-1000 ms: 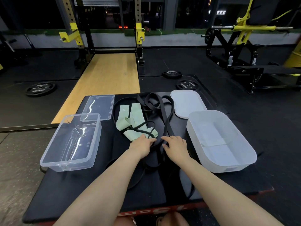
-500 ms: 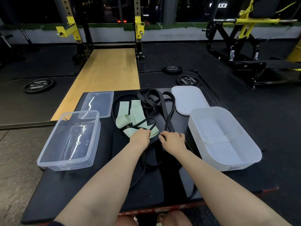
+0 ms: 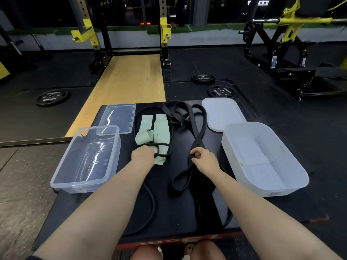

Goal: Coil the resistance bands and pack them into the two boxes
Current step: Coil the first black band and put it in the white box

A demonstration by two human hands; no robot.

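Fingers pinch flat black rubber band; clear box beside.

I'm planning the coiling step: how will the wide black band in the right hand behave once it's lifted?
Probably floppy: the wide black band lies in loose, twisted loops on the mat. Where the right hand pinches it, it folds easily. Its crossing with other black bands may drag them along.

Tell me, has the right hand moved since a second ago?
Yes. The right hand, pinching a wide black band, has shifted right, away from the left hand and toward the white box.
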